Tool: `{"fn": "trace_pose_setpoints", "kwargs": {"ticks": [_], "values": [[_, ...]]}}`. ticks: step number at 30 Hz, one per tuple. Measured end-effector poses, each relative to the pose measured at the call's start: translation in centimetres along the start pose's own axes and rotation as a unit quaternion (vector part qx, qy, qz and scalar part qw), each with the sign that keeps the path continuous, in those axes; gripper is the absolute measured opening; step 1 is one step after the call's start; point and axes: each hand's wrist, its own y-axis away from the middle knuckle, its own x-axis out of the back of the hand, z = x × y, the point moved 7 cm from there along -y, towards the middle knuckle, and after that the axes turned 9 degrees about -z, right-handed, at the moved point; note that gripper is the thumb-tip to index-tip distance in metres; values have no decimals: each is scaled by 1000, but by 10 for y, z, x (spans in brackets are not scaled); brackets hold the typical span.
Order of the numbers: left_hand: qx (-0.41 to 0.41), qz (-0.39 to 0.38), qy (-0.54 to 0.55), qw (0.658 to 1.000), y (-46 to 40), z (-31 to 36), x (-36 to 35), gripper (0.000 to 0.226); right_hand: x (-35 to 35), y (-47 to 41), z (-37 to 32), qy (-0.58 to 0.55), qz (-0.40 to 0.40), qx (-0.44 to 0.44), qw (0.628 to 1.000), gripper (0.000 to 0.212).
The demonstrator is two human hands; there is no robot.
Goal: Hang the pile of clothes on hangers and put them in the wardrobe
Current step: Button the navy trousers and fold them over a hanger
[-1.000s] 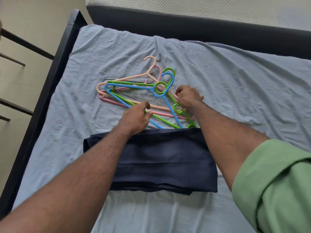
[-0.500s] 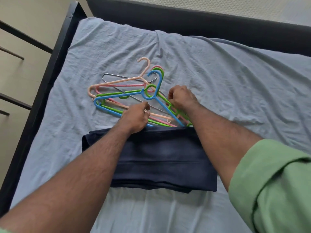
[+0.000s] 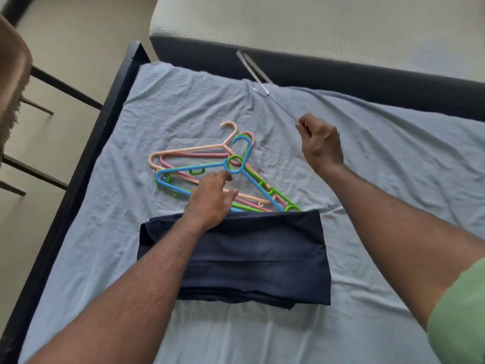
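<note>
A folded pile of navy clothes (image 3: pixel 249 258) lies on the blue bed sheet (image 3: pixel 393 179). Just beyond it sits a heap of plastic hangers: blue (image 3: pixel 194 168), green, pink and peach. My left hand (image 3: pixel 212 198) rests on this heap with relaxed fingers. My right hand (image 3: pixel 320 143) is raised to the right of the heap and pinches a thin metal wire hanger (image 3: pixel 261 89), which sticks up and away toward the back of the bed, blurred by motion.
The black bed frame (image 3: pixel 86 158) runs along the left side. A pale mattress (image 3: pixel 315 27) with a dark edge stands at the back. A brown chair seat (image 3: pixel 13 74) with dark rungs is on the floor to the left.
My right hand has pulled the wire hanger out of the heap and lifted it up and to the right. My left hand's fingers have spread over the plastic hangers, which shifted slightly.
</note>
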Motion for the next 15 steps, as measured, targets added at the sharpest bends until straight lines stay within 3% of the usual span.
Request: {"fn": "trace_pose_setpoints", "kwargs": {"ticks": [3, 6, 8, 10, 12, 13, 15], "values": [[-24, 75, -46, 996, 14, 15, 32, 65, 18, 13, -20, 8, -47, 86, 995, 21], [1, 142, -52, 988, 29, 17, 73, 97, 21, 34, -51, 4, -107, 170, 980, 20], [35, 154, -86, 984, 36, 13, 95, 102, 16, 45, -73, 7, -142, 215, 966, 15], [39, 94, -36, 994, 41, 0, 100, 74, 3, 55, -96, 27, -176, 250, 952, 13], [11, -10, 97, 995, 54, -15, 88, 29, -12, 68, -119, 49, -194, 283, 938, 13], [-3, -30, 141, 990, 63, -22, 84, 17, -18, 73, -130, 56, -195, 301, 932, 14], [-12, -15, 191, 981, 91, -38, 85, 14, -31, 85, -152, 60, -184, 327, 925, 18]]}}
